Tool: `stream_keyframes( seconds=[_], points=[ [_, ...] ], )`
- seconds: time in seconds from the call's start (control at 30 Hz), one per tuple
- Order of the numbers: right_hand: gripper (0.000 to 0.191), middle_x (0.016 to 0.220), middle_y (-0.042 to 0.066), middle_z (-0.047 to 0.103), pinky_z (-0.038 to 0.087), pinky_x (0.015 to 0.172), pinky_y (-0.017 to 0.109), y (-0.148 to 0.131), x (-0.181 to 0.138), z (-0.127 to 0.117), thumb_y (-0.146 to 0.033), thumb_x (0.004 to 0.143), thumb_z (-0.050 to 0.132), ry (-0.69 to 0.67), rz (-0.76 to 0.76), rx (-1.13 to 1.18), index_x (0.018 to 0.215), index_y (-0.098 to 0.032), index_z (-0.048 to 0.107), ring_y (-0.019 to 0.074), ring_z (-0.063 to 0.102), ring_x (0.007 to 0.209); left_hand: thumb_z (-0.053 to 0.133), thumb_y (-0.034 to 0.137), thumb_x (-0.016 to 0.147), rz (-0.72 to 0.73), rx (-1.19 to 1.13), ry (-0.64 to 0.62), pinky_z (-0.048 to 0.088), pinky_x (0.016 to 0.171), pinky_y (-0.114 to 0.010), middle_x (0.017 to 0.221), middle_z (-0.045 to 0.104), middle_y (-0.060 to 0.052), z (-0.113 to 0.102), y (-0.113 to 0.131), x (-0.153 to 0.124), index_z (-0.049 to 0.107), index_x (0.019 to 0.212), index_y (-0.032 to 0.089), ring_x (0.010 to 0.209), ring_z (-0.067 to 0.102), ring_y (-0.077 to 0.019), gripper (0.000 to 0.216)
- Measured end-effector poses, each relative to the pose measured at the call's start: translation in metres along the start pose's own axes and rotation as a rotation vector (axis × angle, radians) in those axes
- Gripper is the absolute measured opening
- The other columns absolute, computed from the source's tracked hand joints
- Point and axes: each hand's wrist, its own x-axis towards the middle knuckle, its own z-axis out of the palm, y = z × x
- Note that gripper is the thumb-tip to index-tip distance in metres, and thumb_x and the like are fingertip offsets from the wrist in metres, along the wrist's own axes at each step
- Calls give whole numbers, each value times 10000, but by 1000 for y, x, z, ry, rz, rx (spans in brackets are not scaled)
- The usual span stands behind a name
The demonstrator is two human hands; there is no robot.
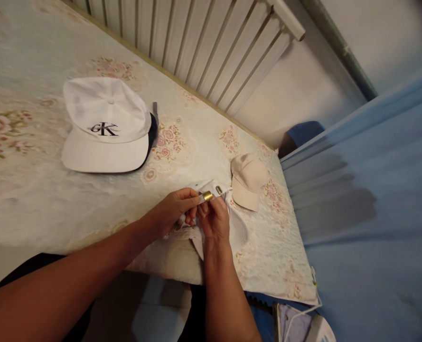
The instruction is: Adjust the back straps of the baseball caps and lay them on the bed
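A pale cap (239,229) lies brim to the right at the near edge of the floral cover, partly hidden under both hands. My left hand (177,209) is closed, pinching the cap's strap with its gold metal piece (207,195). Close against it, my right hand (215,221) has its fingers curled round the cap's back band, just below a metal-rimmed slot (219,190). What its fingertips press on is partly hidden. Just beyond the hands sits a beige cap (248,178). Farther left is a white cap (107,111) with dark "CK" lettering, resting over a dark cap (153,130).
A quilted floral cover (182,161) spreads over the surface in front of me. White rails (196,42) border its far side, and a blue curtain (367,213) hangs at the right. Below the right corner are a white cord (303,311) and bagged items (292,323).
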Motion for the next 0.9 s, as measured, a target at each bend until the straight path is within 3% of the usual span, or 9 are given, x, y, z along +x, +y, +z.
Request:
stream_keyframes(
  seconds=[0.2,0.47,0.63,0.9],
  points=[
    [364,484,-94,370,282,422,239,2,0,-1,-424,756,714,-12,8,-44,657,-215,432,79,329,415,596,365,840,-36,50,16,229,354,-148,542,512,50,1,2,-1,547,716,181,455,483,-67,228],
    [315,481,-87,415,278,443,223,-3,-2,4,-345,762,711,33,-38,-66,650,-199,454,65,351,424,594,346,832,21,37,6,385,459,-171,545,527,47,0,0,0,550,697,178,472,474,-66,221],
    [301,481,-87,429,298,445,219,-3,-3,4,-340,772,701,48,-65,-98,663,-204,456,69,371,426,598,363,831,-7,37,10,291,397,-159,551,526,42,-1,0,0,548,711,177,470,488,-71,226],
    [268,514,-81,456,350,441,233,3,-5,5,-376,843,588,31,-60,-49,699,-227,419,97,424,424,603,360,834,24,19,-15,374,460,-171,560,526,43,1,1,-1,576,703,169,470,471,-61,233]
  ],
)
